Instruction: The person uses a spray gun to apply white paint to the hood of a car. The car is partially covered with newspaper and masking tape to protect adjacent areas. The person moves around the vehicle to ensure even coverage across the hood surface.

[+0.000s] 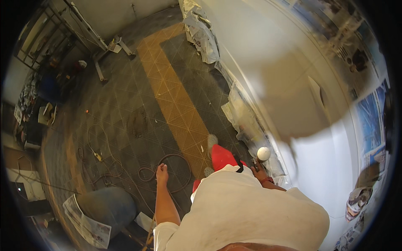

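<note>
My right hand (259,171), with a red band at its wrist, is closed around a spray gun whose round white cup top (264,153) faces up. The gun's body is mostly hidden under the cup and my fingers. It is close beside the lower edge of a large white vehicle body panel (343,154), which has a wide grey-beige patch (299,100). Away on the left, my left hand (162,170) hangs over the floor with its fingers curled in and nothing in them.
Crumpled masking paper and plastic (243,111) run along the panel's lower edge. A thin hose (184,157) lies coiled on the dark tiled floor (121,100), crossed by an orange strip (173,100). A dark drum (106,209) stands at lower left, a metal stand (100,69) at far left.
</note>
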Tool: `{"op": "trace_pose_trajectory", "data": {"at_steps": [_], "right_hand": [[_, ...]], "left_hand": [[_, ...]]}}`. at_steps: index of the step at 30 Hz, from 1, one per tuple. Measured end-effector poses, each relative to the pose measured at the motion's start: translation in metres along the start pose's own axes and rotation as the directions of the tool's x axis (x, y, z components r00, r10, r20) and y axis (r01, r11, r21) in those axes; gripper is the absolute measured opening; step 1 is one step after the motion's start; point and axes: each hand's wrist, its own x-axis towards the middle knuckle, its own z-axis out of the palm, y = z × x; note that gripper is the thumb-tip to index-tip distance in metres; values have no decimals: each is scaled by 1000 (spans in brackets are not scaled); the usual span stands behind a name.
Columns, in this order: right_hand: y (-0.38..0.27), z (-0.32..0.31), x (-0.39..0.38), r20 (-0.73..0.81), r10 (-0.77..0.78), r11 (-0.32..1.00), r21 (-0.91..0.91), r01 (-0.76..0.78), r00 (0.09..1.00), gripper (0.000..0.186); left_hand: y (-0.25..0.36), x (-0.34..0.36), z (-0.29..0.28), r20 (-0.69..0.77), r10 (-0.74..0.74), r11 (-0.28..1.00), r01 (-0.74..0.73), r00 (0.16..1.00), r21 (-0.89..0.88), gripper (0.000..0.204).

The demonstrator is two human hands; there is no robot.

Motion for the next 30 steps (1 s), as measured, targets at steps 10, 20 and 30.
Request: {"op": "trace_pose_trajectory", "data": {"at_steps": [10,20,30], "right_hand": [[-198,12,269,120,-12,997,77,2,993,74],[-435,-6,552,-134,-366,912,147,384,921,73],[-633,37,694,-52,-135,845,516,142,990,60]], "left_hand": [[68,138,-11,181,-272,962,259,945,92,47],[118,271,-29,146,-167,986,162,975,45,43],[293,531,-181,210,-96,994,84,973,66,41]]}}
